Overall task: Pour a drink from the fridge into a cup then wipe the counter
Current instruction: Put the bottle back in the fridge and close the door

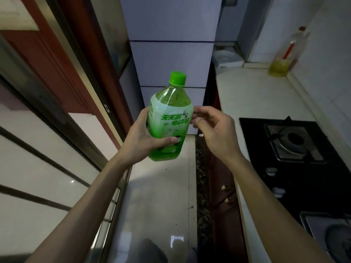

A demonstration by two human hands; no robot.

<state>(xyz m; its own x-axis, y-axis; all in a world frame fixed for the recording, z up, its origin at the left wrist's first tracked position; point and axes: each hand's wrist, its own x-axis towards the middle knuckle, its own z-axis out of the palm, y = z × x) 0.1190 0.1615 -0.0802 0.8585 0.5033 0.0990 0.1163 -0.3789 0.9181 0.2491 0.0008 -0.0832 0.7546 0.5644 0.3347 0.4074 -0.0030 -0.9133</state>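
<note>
Between the two hands, out over the floor (157, 186), held a green drink bottle (169, 118) in mid-air. Gripped it round the lower half with the left hand (138, 141): thumb laid across the front of the label, fingers wrapped behind and out of sight. Had it nearly upright, leaning a little to the right, with the green cap (178, 78) screwed on and uppermost, above both hands.

Had the right hand (210, 128) at the bottle's right side at label height, fingers loosely curled and clamped on nothing, fingertips right at the bottle's edge. Could not tell whether touching or just shy of it.

Faced a pale fridge (171, 59) straight beyond the hands, doors closed, dark seams running across its front.

Had the pale tabletop (256, 95) to the right of the right hand, running toward the far wall. Found a black gas hob (254, 133) set into it just right of the right wrist, one burner (293, 138) about level with that hand. Noted a clear oil bottle (284, 56) with a red cap and yellow oil, far beyond the right hand, in the tabletop's back corner by the tiled wall.

Noted dark red cupboard fronts (226, 194) with small knobs below the right forearm. Had a pale door panel (38, 168) crossed by dark bars left of the left forearm, and a red-brown wooden frame (62, 59) beyond it.
</note>
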